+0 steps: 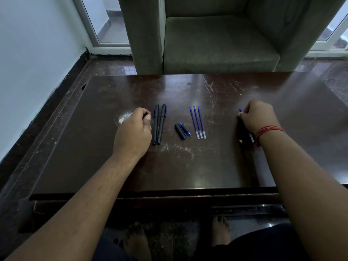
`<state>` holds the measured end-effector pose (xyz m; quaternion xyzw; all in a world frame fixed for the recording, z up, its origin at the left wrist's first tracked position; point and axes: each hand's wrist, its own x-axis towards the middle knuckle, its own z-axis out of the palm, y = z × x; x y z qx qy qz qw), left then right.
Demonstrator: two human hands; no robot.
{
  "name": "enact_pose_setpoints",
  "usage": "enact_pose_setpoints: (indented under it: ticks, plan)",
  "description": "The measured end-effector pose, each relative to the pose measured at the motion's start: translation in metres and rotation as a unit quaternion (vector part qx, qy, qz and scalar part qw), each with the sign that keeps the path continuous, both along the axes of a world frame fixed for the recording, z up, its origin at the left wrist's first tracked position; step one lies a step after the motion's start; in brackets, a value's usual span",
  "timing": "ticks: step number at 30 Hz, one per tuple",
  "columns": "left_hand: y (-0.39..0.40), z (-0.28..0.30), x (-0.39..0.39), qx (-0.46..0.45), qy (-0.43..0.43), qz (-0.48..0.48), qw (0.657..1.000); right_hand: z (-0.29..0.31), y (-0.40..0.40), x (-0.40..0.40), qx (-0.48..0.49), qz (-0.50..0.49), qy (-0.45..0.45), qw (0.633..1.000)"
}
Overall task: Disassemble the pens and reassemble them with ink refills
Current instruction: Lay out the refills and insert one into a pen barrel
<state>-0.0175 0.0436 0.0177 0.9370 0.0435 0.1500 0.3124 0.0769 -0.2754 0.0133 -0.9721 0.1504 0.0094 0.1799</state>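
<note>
Two bare feet (221, 230) show under the near edge of the dark, scratched worktop (188, 166); both forearms reach out over it; the left hand (134, 129) rests knuckles-up with its grip curled shut on a small dark piece, of which only a bit shows at the fingertips; just right of it two capped black pens (159, 125) lie side by side, touching, caps pointing away; further right two loose caps (182, 130) lie together at a slant; beside them three blue ink refills (197, 122) lie parallel, tips away; well to the right the right hand (258, 115), a red thread (269, 129) on its wrist, has its grip closed around a blue-tipped refill, a dark pen barrel (243, 132) lying under the wrist; beyond the worktop stands a grey-green armchair (216, 44).
</note>
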Motion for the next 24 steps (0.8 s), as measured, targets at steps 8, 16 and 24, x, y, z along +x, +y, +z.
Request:
enact_pose_setpoints:
  ticks: [8, 16, 24]
  plan:
    - [-0.002, 0.001, -0.002, -0.007, 0.005, -0.003, 1.000, 0.007, 0.000, -0.004, 0.009, -0.002, -0.005, 1.000]
    - [-0.003, 0.002, -0.003, -0.004, 0.011, -0.005, 1.000, 0.016, 0.016, -0.009, 0.017, 0.024, -0.044, 0.999]
    - [-0.004, 0.002, -0.003, -0.008, 0.015, -0.007, 1.000, 0.019, 0.060, -0.021, 0.041, 0.107, -0.065, 0.991]
